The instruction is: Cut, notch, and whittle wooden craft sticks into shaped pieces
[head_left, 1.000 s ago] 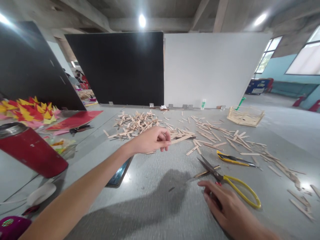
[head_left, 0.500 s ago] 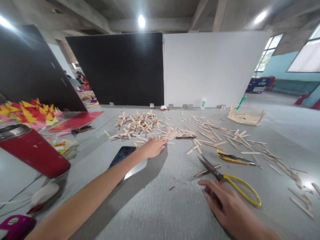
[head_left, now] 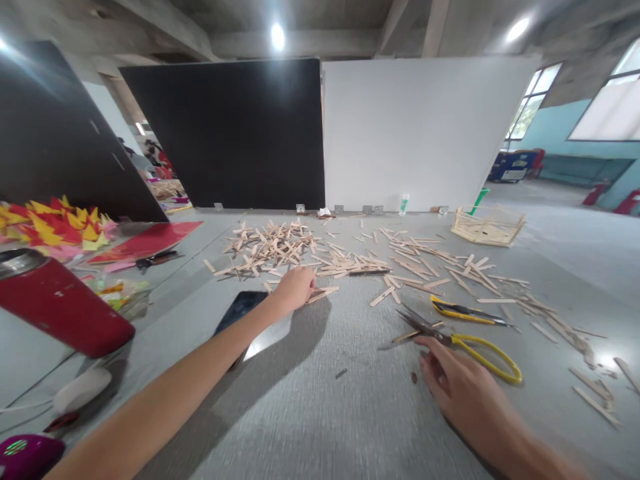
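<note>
My left hand [head_left: 295, 288] is at the near edge of a pile of flat wooden craft sticks [head_left: 273, 247]. Its fingers are closed on a craft stick [head_left: 324, 294] lying low over the table. My right hand [head_left: 463, 383] rests on the table at the right, fingers loosely bent and apart, holding nothing. Its fingertips touch or nearly touch the scissors [head_left: 487, 357], which have yellow handles and dark, slightly parted blades. Under the blades lies a thin stick [head_left: 404, 337]. A yellow cutter knife [head_left: 465, 313] lies just beyond the scissors.
A dark phone [head_left: 240, 310] lies beside my left forearm. To the left are a red tumbler [head_left: 65, 303], folded paper pieces [head_left: 55, 223] and a white mouse-like object [head_left: 83, 390]. At the back right stands a stick-built frame [head_left: 487, 230]. Black and white panels [head_left: 425, 133] border the far side.
My left hand has drawn back slightly, its fingers closing on a craft stick. My right hand has shifted forward and right, and the scissors have turned a little, their handles moving away from me.
</note>
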A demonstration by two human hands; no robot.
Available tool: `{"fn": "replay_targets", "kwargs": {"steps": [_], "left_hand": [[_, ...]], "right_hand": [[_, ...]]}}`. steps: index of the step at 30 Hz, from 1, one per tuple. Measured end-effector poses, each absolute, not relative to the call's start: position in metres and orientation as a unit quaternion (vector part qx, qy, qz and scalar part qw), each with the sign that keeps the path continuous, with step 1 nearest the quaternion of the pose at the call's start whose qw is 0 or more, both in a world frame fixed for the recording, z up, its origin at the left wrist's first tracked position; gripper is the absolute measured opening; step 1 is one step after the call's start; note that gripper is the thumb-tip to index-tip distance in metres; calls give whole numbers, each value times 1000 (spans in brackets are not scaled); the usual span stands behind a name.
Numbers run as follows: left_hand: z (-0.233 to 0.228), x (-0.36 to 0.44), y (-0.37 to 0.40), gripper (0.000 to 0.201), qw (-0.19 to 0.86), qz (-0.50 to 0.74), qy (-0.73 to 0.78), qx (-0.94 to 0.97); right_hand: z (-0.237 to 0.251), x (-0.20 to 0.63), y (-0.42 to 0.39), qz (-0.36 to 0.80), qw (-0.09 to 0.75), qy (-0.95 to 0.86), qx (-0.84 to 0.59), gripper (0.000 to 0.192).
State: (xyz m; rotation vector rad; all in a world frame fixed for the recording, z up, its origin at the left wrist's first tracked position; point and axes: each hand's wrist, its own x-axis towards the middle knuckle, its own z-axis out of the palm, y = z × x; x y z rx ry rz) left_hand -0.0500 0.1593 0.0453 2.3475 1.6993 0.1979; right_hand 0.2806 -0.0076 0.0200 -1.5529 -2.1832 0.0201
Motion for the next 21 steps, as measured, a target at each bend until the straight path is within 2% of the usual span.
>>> {"fn": "replay_targets", "kwargs": {"steps": [12, 21], "left_hand": [[68, -41, 146, 34, 148, 84, 569, 805], [102, -2, 91, 32, 280, 61, 446, 848]], "right_hand": [[22, 298, 10, 3, 229, -774, -590, 43], [24, 300, 12, 15, 180, -788, -588, 45]]}}
